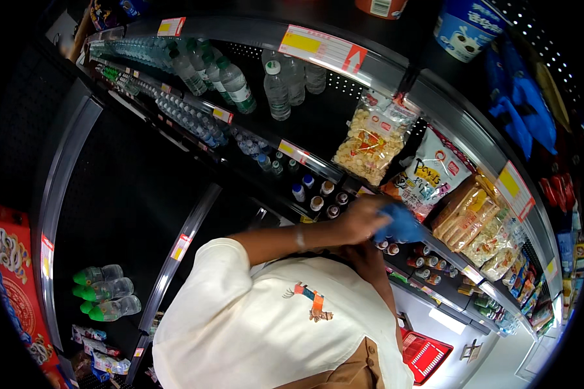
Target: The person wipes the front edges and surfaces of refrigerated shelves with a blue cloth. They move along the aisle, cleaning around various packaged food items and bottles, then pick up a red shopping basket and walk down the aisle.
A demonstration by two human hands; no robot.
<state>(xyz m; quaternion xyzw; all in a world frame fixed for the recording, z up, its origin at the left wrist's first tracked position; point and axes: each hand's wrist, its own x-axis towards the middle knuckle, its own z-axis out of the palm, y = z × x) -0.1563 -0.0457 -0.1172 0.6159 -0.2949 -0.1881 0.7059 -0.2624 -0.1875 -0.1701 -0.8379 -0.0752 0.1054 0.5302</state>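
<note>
My left hand (362, 219) reaches across from the left and grips a blue cloth (400, 223); both are blurred. The cloth is at the front edge of a shelf (430, 238), just below a bag of tomato-flavoured snacks (426, 172). Under my left forearm, my right hand (357, 255) is mostly hidden, and I cannot tell whether it holds anything. Several capped bottles (316, 203) stand on the lower shelf close to my left hand. A clear bag of round, pale snacks (370, 141) leans on the shelf above them.
Packaged bread (467, 214) and more snack bags line the shelf to the right. Water bottles (236, 85) stand at the upper left. Green-capped bottles (112, 294) occupy a shelf at lower left. A red plastic basket (424, 357) and instant-food tubs (469, 29) are also in view.
</note>
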